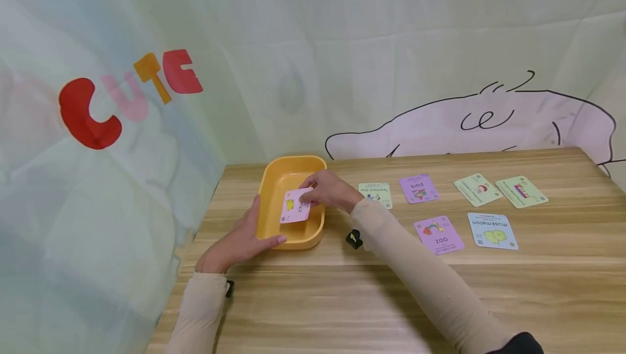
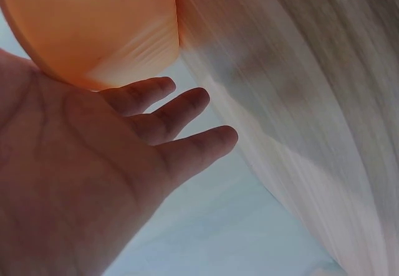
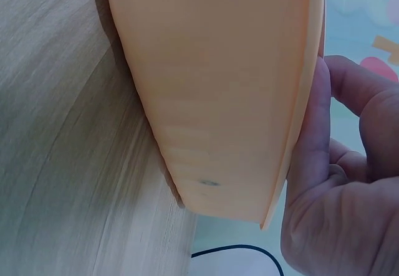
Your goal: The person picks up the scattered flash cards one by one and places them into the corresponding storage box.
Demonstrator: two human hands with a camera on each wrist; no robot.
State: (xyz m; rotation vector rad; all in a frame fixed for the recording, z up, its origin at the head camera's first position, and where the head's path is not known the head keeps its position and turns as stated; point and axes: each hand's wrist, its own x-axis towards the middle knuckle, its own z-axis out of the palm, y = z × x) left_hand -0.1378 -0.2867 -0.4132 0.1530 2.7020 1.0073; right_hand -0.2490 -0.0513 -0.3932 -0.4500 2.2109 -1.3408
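Note:
A yellow-orange plastic box (image 1: 266,210) stands at the left end of the table. Over its inside my right hand (image 1: 330,191) pinches a pink picture card (image 1: 295,208) with a yellow figure and letters starting "chi"; the fingers cover part of the word. In the right wrist view the box's outer wall (image 3: 212,101) hides this card. My left hand (image 1: 239,240) rests against the box's near left corner, its thumb along the front rim. Its fingers (image 2: 193,145) stretch out straight beside the box in the left wrist view.
Right of the box lie a Teachers' Day card (image 1: 375,195), a purple park card (image 1: 419,188), two green cards, one with a boat-like picture (image 1: 522,191), a zoo card (image 1: 439,234) and a muskmelon card (image 1: 493,230). A printed curtain (image 1: 293,60) hangs behind the wooden table (image 1: 313,299).

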